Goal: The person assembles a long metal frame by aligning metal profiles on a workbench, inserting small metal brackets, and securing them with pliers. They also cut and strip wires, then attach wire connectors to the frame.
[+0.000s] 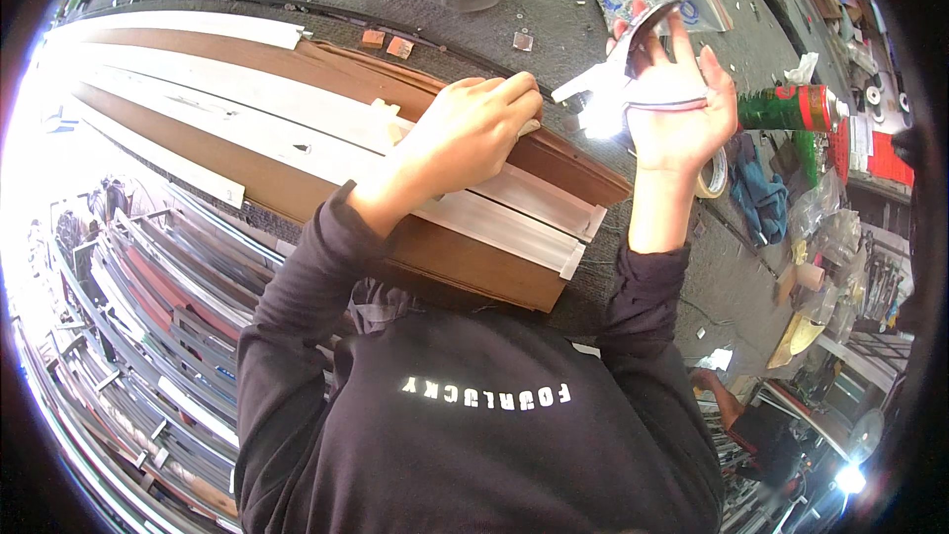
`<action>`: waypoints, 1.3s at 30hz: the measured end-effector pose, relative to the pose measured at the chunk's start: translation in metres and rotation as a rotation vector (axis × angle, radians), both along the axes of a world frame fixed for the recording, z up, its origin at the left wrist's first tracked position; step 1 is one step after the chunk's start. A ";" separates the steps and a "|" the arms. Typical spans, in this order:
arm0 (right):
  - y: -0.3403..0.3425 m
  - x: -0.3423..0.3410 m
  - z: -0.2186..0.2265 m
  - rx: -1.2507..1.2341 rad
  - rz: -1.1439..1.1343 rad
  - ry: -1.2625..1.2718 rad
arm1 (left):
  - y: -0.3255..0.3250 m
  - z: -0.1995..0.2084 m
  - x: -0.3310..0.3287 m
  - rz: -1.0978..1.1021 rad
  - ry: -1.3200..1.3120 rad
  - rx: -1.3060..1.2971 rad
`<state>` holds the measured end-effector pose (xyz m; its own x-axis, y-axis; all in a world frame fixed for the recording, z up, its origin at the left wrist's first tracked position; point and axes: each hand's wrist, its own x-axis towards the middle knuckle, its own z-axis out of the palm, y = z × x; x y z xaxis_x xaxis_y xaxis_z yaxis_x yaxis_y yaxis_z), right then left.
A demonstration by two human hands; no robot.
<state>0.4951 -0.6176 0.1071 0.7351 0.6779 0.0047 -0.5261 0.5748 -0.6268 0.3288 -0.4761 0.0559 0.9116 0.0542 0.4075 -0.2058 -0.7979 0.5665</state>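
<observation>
White lettering on black sweatshirt; right hand with loose grip on curved strip, left hand's grip unclear

Blown-out glare along left rim.

Our left arm, in a long black fabric sleeve, angles forward and in, the bare left hand knuckles-up with fingers bunched and curled under, tips kinda hidden. Our right arm, sleeved in black too, goes pretty much straight out, wrist bare, the bare right hand palm showing, fingers loosely bent and partly covered.
</observation>
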 end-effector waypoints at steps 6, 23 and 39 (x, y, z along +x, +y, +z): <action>0.020 -0.035 0.002 -0.343 -0.234 -0.331 | 0.000 -0.006 0.001 -0.009 -0.045 -0.028; 0.034 -0.013 -0.010 -0.605 -0.146 -0.317 | -0.001 -0.012 0.006 0.052 -0.135 -0.033; 0.052 -0.003 -0.027 -0.625 -0.201 -0.167 | -0.001 -0.009 0.012 0.086 -0.150 -0.016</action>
